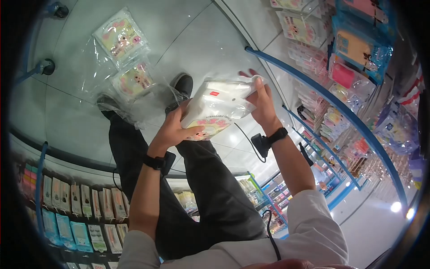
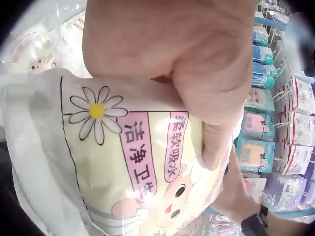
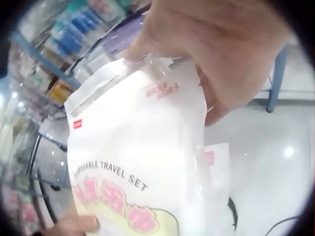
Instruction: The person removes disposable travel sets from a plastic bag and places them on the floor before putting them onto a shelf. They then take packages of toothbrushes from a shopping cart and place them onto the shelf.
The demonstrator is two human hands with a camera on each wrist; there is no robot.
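Observation:
A white plastic package with pink lettering and a cartoon print (image 1: pixel 215 107) is held between both hands above the floor. The left hand (image 1: pixel 172 127) grips its lower left side, thumb across the printed front; in the left wrist view this hand (image 2: pixel 172 54) covers one edge of the package (image 2: pixel 123 167). At the upper right the right hand (image 1: pixel 263 101) pinches the package's top edge. The right wrist view shows the right hand (image 3: pixel 216 49) with thumb and fingers on the top edge of the package (image 3: pixel 133 147), which reads "DISPOSABLE TRAVEL SET".
Two similar packages (image 1: pixel 122 38) in clear plastic lie on the tiled floor (image 1: pixel 179 36) near the shoes (image 1: pixel 181 87). Display racks with hanging packets (image 1: pixel 363 49) and a blue rail (image 1: pixel 331 96) stand on the right. More hanging packets (image 1: pixel 80 235) are at the lower left.

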